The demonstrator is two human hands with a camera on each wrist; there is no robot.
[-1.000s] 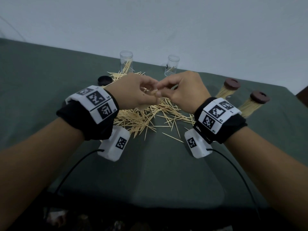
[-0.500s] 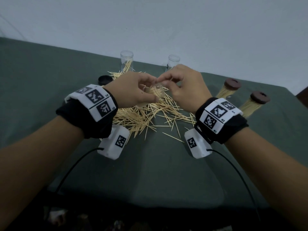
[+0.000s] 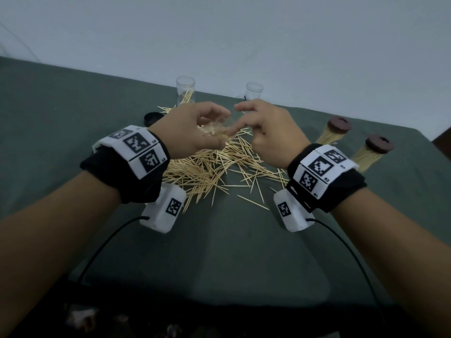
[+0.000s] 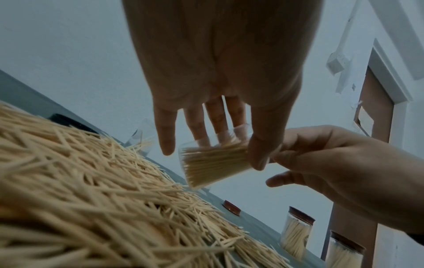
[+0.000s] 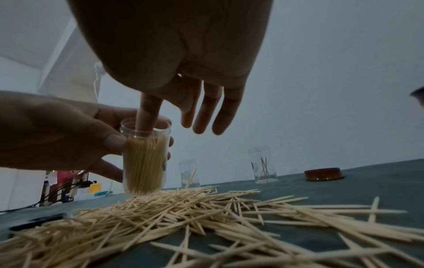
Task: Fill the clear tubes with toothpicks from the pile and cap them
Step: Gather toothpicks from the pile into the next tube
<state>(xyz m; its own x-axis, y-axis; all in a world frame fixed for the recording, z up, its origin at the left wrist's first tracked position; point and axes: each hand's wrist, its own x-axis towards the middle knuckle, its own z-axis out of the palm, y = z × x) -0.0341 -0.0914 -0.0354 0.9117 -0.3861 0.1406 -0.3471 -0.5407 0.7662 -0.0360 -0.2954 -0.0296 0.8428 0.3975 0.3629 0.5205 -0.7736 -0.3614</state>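
My left hand [image 3: 192,132] grips a clear tube [image 5: 144,163] packed with toothpicks, holding it just above the toothpick pile [image 3: 214,167]. The thumb [image 5: 110,143] and fingers wrap round its wall. The tube [image 4: 213,163] has no cap on it. My right hand [image 3: 266,128] is beside it, and its index finger [image 5: 146,116] pokes down into the tube's mouth onto the toothpick ends. Its other fingers are spread out straight and hold nothing.
Two nearly empty clear tubes [image 3: 186,92] [image 3: 253,93] stand behind the pile. Two filled tubes with brown caps [image 3: 334,130] [image 3: 373,152] stand at the right. A black cap [image 3: 153,118] lies left of the pile and a brown cap [image 5: 323,174] beyond it, on the green cloth [image 3: 219,252].
My right hand stopped pinching at the tube's mouth, spread its fingers and put its index finger into the tube. Both hands rose slightly.
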